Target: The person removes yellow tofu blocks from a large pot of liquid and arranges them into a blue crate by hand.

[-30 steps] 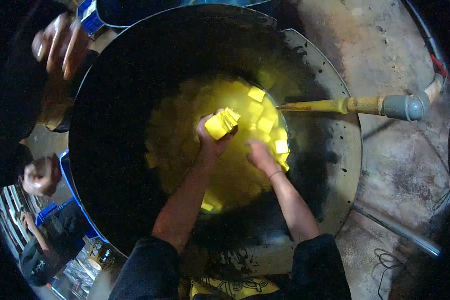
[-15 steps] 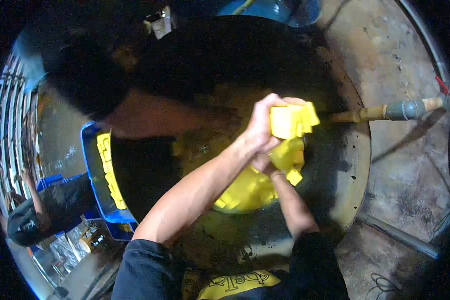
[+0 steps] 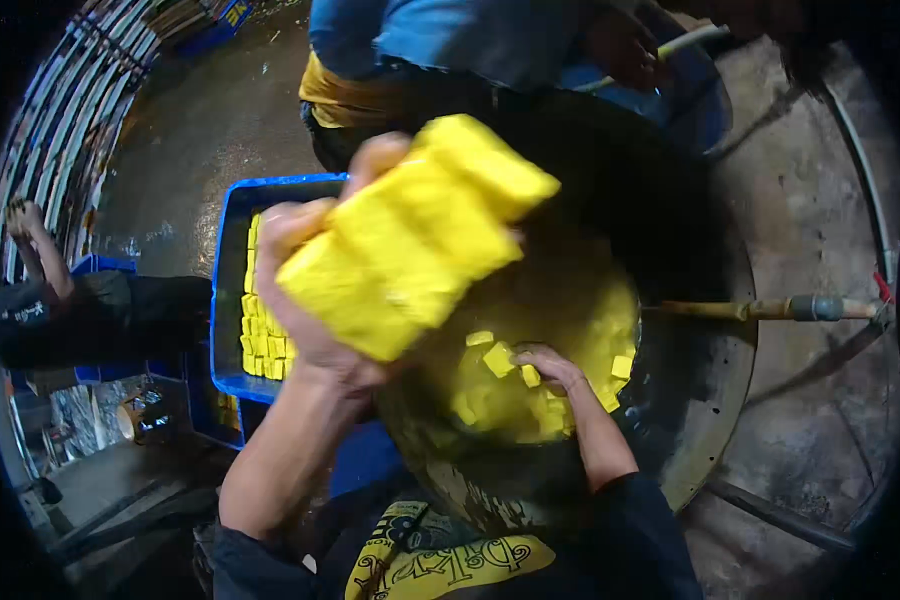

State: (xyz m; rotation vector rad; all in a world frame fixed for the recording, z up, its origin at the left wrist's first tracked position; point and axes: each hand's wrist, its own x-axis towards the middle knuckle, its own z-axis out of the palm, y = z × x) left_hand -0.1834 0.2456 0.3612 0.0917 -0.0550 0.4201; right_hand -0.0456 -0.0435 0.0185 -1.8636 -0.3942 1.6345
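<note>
Okay, left hand (image 3: 302, 322) has swung from the vat (image 3: 725, 400) to upper centre, clamped round yellow blocks (image 3: 410, 240) near the blue crate (image 3: 270, 388), so that handful's out of the liquid. Right hand (image 3: 550, 365), lower centre, is by loose blocks (image 3: 498, 360); can't tell its grip.

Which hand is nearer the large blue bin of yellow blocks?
Left. The left hand, holding yellow blocks, appears at the blue bin's edge; the right hand is farther away, among other blocks in the big pot.
</note>
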